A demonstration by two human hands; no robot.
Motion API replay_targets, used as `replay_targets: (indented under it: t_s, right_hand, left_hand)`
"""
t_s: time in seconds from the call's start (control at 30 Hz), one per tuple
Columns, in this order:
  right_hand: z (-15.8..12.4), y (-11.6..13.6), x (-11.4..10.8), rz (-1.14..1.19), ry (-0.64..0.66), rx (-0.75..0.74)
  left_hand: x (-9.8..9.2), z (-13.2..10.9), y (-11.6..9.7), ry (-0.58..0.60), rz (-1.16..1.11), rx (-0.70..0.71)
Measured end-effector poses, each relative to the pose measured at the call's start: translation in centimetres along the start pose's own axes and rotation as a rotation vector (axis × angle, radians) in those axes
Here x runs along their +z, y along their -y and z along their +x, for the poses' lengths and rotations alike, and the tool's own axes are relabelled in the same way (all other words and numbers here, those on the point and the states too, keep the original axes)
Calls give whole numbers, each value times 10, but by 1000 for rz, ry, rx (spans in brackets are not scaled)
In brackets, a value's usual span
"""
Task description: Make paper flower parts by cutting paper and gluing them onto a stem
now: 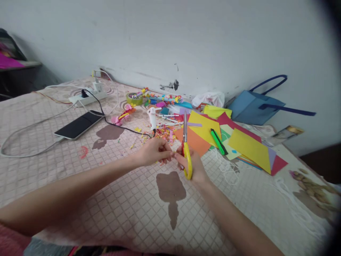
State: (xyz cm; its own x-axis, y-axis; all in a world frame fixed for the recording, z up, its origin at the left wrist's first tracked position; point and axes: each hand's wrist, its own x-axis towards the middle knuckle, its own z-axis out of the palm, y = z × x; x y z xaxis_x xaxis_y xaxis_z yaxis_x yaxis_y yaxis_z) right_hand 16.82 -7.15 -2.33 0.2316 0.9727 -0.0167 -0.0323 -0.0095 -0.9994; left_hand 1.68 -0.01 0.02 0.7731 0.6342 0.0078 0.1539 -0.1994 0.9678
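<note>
My right hand (195, 165) is closed around yellow-handled scissors (187, 158), whose blades point up and away from me. My left hand (157, 151) is closed in a pinch, its fingertips meeting those of my right hand. Whatever lies between the fingertips is too small to make out. Just beyond the hands lie a white glue gun (152, 117) and a heap of small coloured paper scraps (165, 134). Orange paper (195, 140) and yellow paper (206, 126) spread out behind the scissors.
To the right are a green cutter (218, 142), more yellow sheets (252, 147), white string (226, 167) and a blue bag (255, 106). A phone (80, 125) charges at left from a power strip (87, 97), its cables looping across the table. Green tape (134, 99) lies near the wall.
</note>
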Motion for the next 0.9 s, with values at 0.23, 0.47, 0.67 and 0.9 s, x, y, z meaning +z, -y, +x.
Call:
replay_targets:
  t_s: [0.23, 0.47, 0.67, 0.9]
  right_hand:
    - [13, 16, -6, 50, -62, -107]
    - [8, 3, -15, 87, -149, -73]
    - [9, 3, -22, 52, -154, -99]
    - [8, -2, -22, 49, -138, -111]
  left_hand:
    - [-3, 14, -7, -64, -4, -6]
    - [-15, 2, 4, -331, 458, 80]
    - [-36, -4, 4, -389, 839, 227]
    - [-47, -4, 7, -429, 745, 159]
